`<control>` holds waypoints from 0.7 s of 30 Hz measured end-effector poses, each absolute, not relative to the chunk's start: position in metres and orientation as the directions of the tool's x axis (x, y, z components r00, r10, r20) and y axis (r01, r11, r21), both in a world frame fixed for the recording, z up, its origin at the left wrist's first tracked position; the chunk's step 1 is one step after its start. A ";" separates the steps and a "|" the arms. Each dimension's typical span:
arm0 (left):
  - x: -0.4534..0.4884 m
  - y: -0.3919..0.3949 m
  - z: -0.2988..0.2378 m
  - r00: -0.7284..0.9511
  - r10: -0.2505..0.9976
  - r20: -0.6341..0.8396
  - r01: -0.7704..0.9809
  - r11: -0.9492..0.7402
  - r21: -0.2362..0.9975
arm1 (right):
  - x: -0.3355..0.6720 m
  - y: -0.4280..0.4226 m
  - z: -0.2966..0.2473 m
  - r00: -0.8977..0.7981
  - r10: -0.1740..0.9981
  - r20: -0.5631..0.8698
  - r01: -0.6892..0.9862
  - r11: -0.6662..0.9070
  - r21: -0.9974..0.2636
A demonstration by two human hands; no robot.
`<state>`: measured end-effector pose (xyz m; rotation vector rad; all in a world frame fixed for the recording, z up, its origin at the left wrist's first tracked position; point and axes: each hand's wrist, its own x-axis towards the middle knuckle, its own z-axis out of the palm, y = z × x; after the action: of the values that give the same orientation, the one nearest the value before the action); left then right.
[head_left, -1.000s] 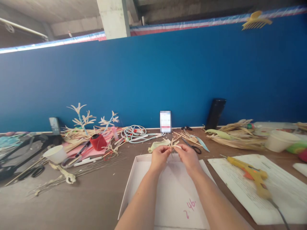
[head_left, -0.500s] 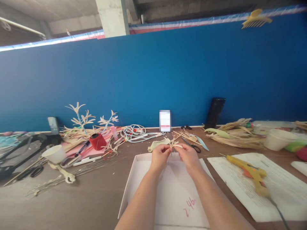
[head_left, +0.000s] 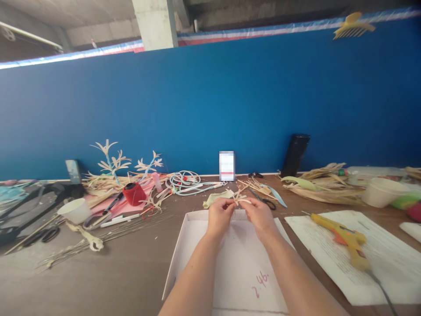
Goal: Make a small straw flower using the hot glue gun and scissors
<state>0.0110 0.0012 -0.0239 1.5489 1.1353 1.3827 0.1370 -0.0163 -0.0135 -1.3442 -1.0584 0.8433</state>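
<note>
My left hand [head_left: 219, 216] and my right hand [head_left: 259, 215] meet over the far edge of a shallow white box lid [head_left: 187, 245] with pink writing on it. Both hands pinch a small pale straw flower [head_left: 239, 198] between their fingertips; its thin petals stick up above the fingers. The fingers of both hands are closed on it. A pale green leaf strip [head_left: 215, 198] lies on the brown table just beyond the left hand.
A yellow glue gun [head_left: 345, 239] rests on printed paper [head_left: 388, 263] at right. Black scissors [head_left: 266, 202] lie past my right hand. Red thread spool [head_left: 134, 194], white cup [head_left: 75, 211], finished straw flowers [head_left: 113, 164], wires and dried husks [head_left: 325, 184] crowd the back by the blue wall.
Almost nothing differs; my hands have stayed in place, with only slight finger shifts on the straw flower.
</note>
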 end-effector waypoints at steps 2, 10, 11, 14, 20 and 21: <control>0.011 0.001 -0.023 0.009 0.942 0.334 0.138 -0.332 0.933 | 0.137 -0.017 -0.013 0.325 0.939 0.111 0.114 0.078 -0.990; 0.012 0.001 -0.024 -0.003 0.925 0.380 0.187 -0.373 0.909 | 0.135 -0.020 -0.011 0.347 0.930 0.117 0.153 0.066 -0.986; 0.012 0.001 -0.025 -0.002 0.925 0.381 0.191 -0.374 0.908 | 0.134 -0.020 -0.011 0.350 0.929 0.117 0.153 0.067 -0.986; 0.012 0.001 -0.025 0.000 0.923 0.385 0.201 -0.377 0.904 | 0.134 -0.021 -0.010 0.341 0.933 0.115 0.148 0.067 -0.987; 0.011 -0.001 -0.022 -0.006 0.915 0.402 0.196 -0.394 0.898 | 0.136 -0.021 -0.010 0.326 0.938 0.116 0.159 0.067 -0.985; 0.011 -0.001 -0.022 -0.007 0.915 0.402 0.197 -0.393 0.898 | 0.136 -0.021 -0.010 0.325 0.938 0.119 0.166 0.067 -0.984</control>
<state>0.0114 -0.0008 -0.0221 1.6396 1.1657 1.4494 0.1355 -0.0211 -0.0096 -1.3902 -1.1021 0.8110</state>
